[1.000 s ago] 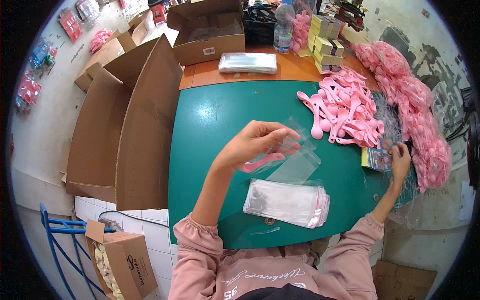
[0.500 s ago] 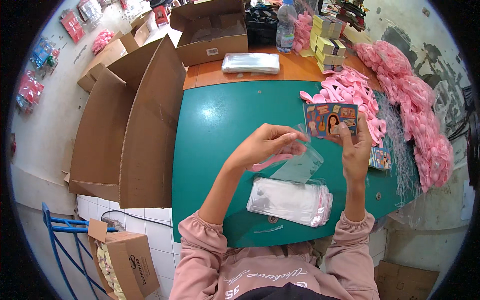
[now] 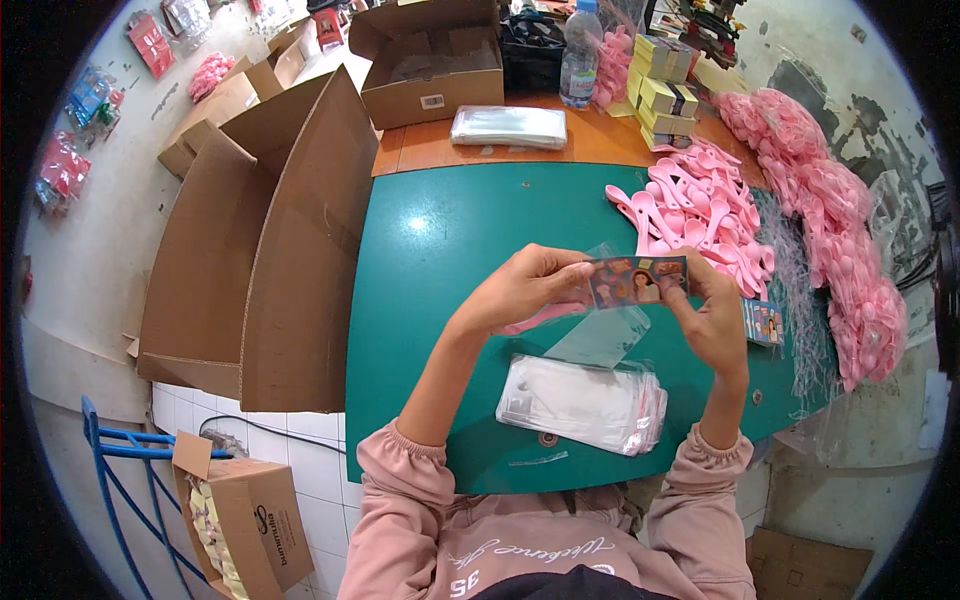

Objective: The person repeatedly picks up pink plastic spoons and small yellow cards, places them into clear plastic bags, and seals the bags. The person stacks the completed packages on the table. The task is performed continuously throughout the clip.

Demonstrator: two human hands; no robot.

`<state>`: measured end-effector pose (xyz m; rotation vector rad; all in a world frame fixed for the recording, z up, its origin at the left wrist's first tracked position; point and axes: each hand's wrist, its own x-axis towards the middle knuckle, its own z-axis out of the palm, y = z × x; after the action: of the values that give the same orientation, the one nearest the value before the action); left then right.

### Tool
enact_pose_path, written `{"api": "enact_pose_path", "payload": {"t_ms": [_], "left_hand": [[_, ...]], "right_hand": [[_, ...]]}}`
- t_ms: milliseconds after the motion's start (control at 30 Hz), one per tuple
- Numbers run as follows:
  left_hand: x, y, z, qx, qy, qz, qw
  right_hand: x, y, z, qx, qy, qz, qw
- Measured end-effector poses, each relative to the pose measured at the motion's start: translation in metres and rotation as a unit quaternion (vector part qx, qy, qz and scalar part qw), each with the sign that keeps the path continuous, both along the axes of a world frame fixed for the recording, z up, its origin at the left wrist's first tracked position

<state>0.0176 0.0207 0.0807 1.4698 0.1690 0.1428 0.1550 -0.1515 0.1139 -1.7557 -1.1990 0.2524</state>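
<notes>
Above the green table mat (image 3: 430, 260), my left hand (image 3: 525, 290) is closed on a small clear plastic bag (image 3: 605, 338), which hangs below its fingers. A pink spoon (image 3: 545, 318) shows under that hand; whether it is gripped too cannot be made out. My right hand (image 3: 712, 318) pinches a colourful printed card (image 3: 637, 284), thumb on its face. The card's left end meets my left fingertips at the bag. A pile of clear bags (image 3: 575, 400) lies nearer me. Pink spoons (image 3: 700, 210) are heaped beyond my right hand, with a stack of similar cards (image 3: 763, 323) beside it.
A tall open cardboard box (image 3: 300, 250) stands along the left edge. At the back are another carton (image 3: 430, 95), a packet of clear bags (image 3: 508, 127), a water bottle (image 3: 579, 60) and yellow bundles (image 3: 665, 98). Bagged pink spoons (image 3: 850, 250) line the right side.
My right hand has brought the card left and down, tilting it, until its end meets my left fingers and the bag. My left hand stays nearly in place.
</notes>
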Motion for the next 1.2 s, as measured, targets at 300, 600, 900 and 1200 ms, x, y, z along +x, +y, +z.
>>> {"api": "enact_pose_path", "payload": {"t_ms": [300, 600, 900, 1200], "left_hand": [[0.002, -0.005, 0.001, 0.212, 0.001, -0.043, 0.976], [0.000, -0.013, -0.004, 0.420, 0.097, 0.002, 0.902], [-0.020, 0.034, -0.003, 0.255, 0.043, -0.125, 0.958], [-0.021, 0.030, 0.004, 0.173, 0.051, -0.106, 0.978]], "right_hand": [[-0.005, 0.006, 0.007, -0.101, -0.060, 0.128, 0.985], [0.000, 0.013, -0.015, -0.113, -0.116, 0.223, 0.961], [0.028, 0.015, -0.030, -0.062, 0.173, 0.130, 0.974], [0.026, 0.018, -0.048, -0.020, 0.321, 0.153, 0.935]]}}
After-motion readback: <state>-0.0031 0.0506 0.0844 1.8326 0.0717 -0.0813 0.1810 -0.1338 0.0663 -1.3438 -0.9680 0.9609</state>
